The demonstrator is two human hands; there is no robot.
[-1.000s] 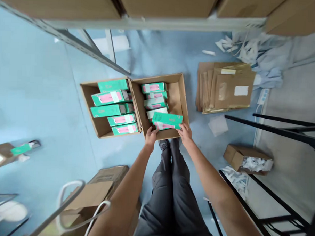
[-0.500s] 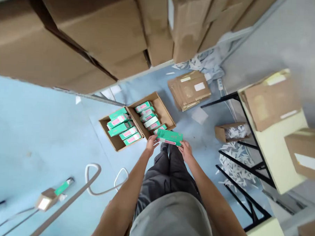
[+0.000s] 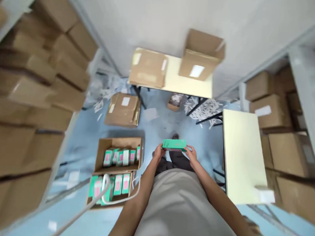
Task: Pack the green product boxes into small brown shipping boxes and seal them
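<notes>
A long green box with a pink strip along its near side is held level in front of my body. My left hand grips its left end, and my right hand holds the right end. To my left on the floor stand two open cardboard boxes. The farther carton holds several upright green-and-pink boxes. More of the same boxes lie in the nearer carton, partly hidden behind a white looped cable.
A cream table with cardboard boxes stands ahead against the wall, and another cream table is at my right. Flattened cardboard lies on the floor. White paper scraps are heaped under the far table. Shelves of cartons flank both sides.
The green box has come up out of the farther carton, held in both hands. My view and body have turned right, so the two cartons now lie to my left.
</notes>
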